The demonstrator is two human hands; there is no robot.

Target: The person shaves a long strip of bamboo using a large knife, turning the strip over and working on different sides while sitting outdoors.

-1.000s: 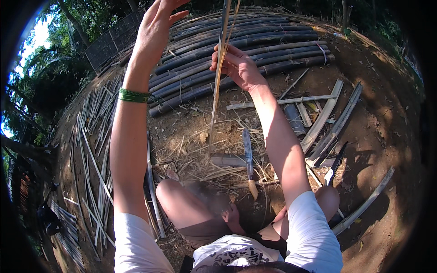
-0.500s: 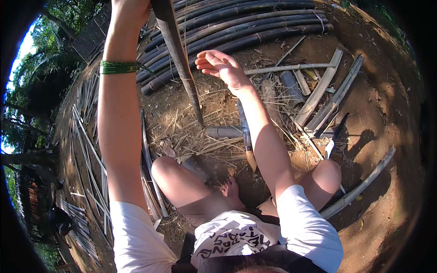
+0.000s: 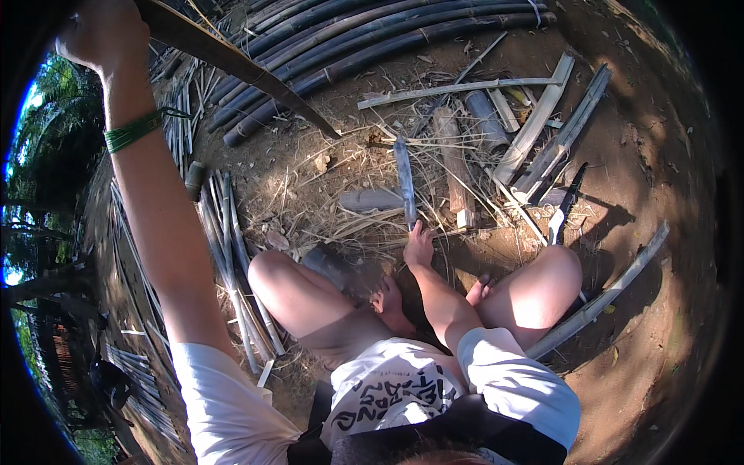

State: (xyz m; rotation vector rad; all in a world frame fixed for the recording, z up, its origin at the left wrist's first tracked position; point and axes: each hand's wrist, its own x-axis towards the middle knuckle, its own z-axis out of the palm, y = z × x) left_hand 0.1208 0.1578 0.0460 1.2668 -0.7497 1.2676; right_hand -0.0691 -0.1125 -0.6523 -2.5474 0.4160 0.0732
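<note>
My left hand (image 3: 108, 35), raised at the upper left, is closed around the upper end of a long dark bamboo strip (image 3: 248, 74). The strip slants down to the right and tapers to a narrow tip over the straw-strewn ground. Between my bent knees, my right hand (image 3: 419, 246) grips the handle of a machete (image 3: 404, 174). Its blade points away from me, past the right end of a short bamboo piece (image 3: 370, 200) lying on the ground. The fingers cover most of the handle.
Whole dark bamboo poles (image 3: 372, 46) lie stacked at the back. Split bamboo pieces (image 3: 535, 136) and a squared wooden block (image 3: 453, 167) lie to the right. A second blade (image 3: 570, 201) is beside my right knee. Thin bamboo strips (image 3: 229, 263) are bundled left of my left knee.
My right hand has come down from beside the bamboo strip and taken hold of the machete's handle. My left hand has swung left with the strip, which now slants more.
</note>
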